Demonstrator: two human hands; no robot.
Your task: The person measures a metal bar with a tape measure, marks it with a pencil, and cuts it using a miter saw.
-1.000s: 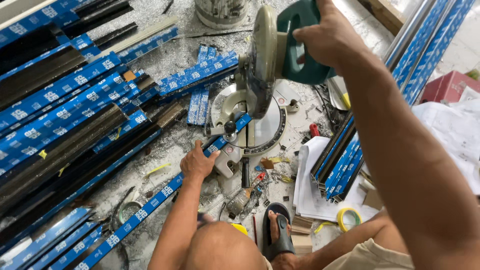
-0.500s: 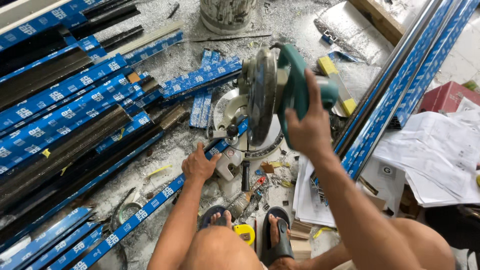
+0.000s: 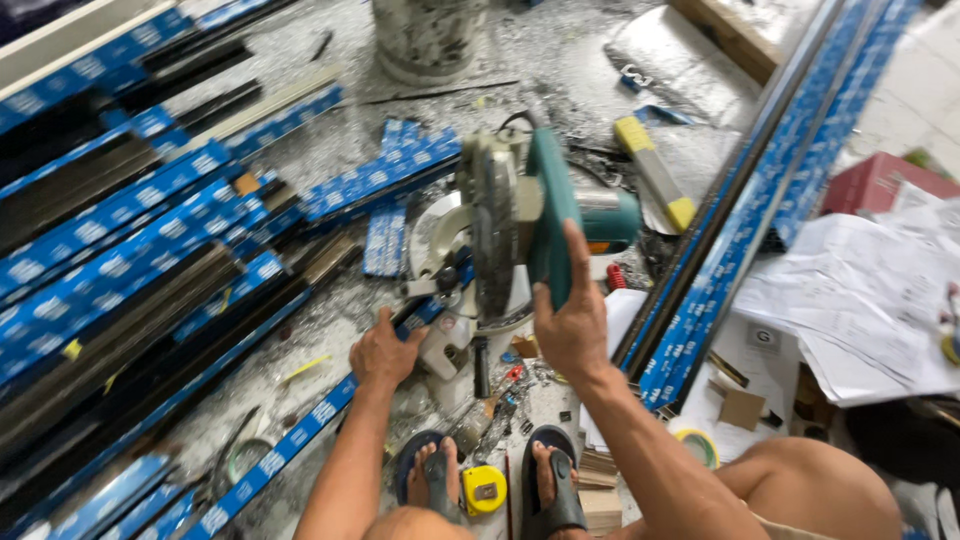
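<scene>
One miter saw, one tape measure, two sandals

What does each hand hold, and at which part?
Right hand grips the saw by its green handle. Left hand presses the blue-wrapped profile near its saw end.

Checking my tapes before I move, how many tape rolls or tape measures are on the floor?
2: a yellow tape measure between the feet, a yellow tape roll by the right knee. Clutter may hide others.

Saw blade blurred; right hand hides the handle
</scene>
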